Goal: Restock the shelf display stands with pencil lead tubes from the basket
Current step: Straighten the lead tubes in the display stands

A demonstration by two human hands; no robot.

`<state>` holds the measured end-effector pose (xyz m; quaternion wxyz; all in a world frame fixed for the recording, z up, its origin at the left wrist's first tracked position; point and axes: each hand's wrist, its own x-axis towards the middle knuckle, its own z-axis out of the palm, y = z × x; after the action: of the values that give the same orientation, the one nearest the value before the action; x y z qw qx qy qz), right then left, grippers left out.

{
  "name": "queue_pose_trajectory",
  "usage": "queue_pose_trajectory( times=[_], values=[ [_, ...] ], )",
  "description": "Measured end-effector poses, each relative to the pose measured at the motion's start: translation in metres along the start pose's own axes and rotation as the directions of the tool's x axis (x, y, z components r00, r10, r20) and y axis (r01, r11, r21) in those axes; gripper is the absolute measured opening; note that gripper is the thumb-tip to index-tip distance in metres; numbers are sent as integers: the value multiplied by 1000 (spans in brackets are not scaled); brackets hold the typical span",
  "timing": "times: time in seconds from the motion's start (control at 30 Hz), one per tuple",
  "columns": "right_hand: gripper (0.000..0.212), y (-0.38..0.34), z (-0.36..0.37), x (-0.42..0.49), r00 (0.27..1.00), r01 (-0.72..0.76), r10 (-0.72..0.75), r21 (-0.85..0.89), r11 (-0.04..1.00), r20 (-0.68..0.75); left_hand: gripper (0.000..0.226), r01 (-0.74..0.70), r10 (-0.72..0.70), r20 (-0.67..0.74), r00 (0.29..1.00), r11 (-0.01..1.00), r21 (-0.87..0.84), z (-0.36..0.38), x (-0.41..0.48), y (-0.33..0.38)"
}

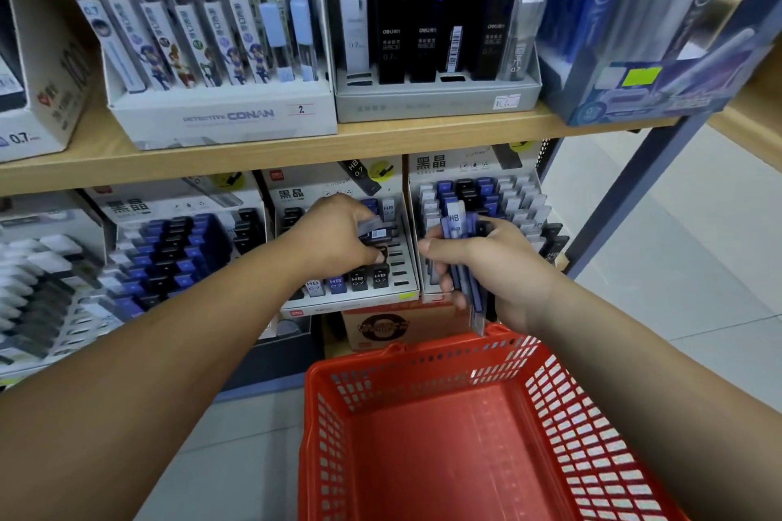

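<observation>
A: Under the left hand (338, 233): item one, a single pencil lead tube (376, 231), dark-capped. Curled fingers pinch it over the middle display stand (400, 262), just above the slots.

B: And the remaining stock?

A: In the right hand (499, 271), just beside the left: a bundle of tubes (461, 233). Slim flat cases, blue and clear, one marked HB, with the fingers wrapped round the lot. Below that hand is the red basket (423, 360); what shows of its floor holds no tubes.

B: Handling?

A: By my judgement, light, stiff plastic, smooth and likely to slip in a stack. The leads inside are brittle, so no dropping. Take each tube by its long flat sides near the capped end, leaving the lower end free to enter a slot.

B: Appearance on the stand?

A: Rows of caps in black, blue and white, labelled HB 0.7, near the left fingers. Several slots to their right stand vacant.
</observation>
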<state>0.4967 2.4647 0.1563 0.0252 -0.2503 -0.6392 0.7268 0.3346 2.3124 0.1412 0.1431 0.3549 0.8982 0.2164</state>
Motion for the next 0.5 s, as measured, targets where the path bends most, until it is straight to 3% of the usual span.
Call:
queue_pose_trajectory(
  times=[0.13,0.23,0.33,0.4,0.5],
  values=[
    [17,-3,1,0,999,-21,20,24,1000,32,23,14,-16,101,995,1000,21,-9,-3,1],
    [18,-3,4,0,996,-37,36,14,999,83,26,8,-4,57,998,998,-65,-16,-9,-1],
    [23,-1,6,0,988,-76,77,-15,997,133,25,29,-65,-81,995,923,-385,-17,-19,7],
    [26,0,8,0,974,-114,117,-26,993,195,16,75,-65,40,997,762,-644,-16,-25,18],
    [27,1,8,-1,950,-145,158,-66,987,271,18,118,13,186,983,727,-676,-10,-28,27]
  ],
)
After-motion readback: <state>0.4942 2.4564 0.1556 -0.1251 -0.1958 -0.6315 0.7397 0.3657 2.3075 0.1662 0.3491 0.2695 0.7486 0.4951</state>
